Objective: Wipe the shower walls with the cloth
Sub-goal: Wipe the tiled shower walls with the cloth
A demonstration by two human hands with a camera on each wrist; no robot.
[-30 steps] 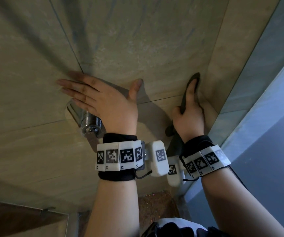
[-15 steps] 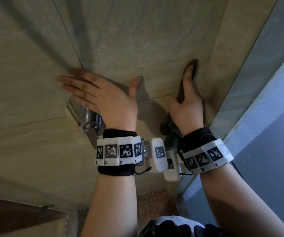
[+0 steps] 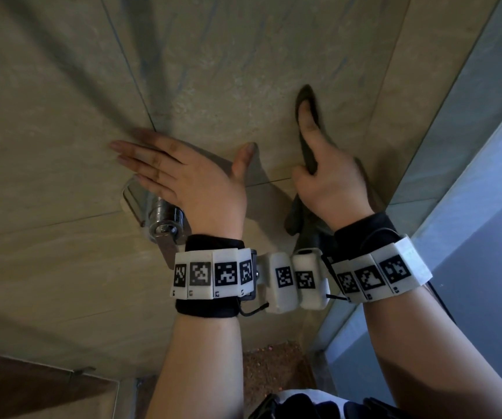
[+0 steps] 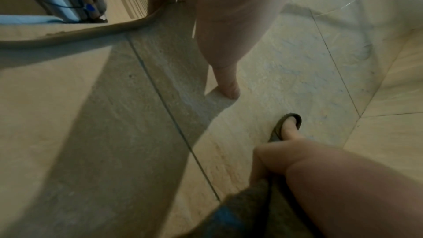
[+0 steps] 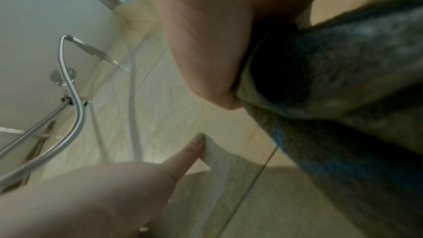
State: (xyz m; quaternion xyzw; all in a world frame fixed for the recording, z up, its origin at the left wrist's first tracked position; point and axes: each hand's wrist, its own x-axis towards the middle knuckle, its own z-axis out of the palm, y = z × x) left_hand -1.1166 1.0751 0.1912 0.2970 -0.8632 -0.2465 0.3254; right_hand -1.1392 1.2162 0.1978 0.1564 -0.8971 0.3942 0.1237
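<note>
The beige tiled shower wall [image 3: 228,55] fills the head view. My left hand [image 3: 183,167] lies flat on it with straight, spread fingers and holds nothing; its thumb [image 4: 225,86] touches the tile. To its right, my right hand [image 3: 322,164] presses a dark grey cloth [image 3: 307,98] against the wall. The index finger lies straight along the cloth and the thumb pinches its fold. A loose end of the cloth [image 3: 296,219] hangs below the palm. The right wrist view shows the cloth [image 5: 343,79] bunched under the palm, with a blue stripe.
A chrome mixer valve [image 3: 165,216] juts from the wall just below my left hand. The wall corner and a pale glass panel [image 3: 470,207] stand close on the right. A metal shower hose [image 5: 75,108] hangs on the wall further up. Pebbled floor [image 3: 274,367] lies below.
My right hand has slid the cloth up the wall and left, away from the corner. My left hand stays flat in the same spot.
</note>
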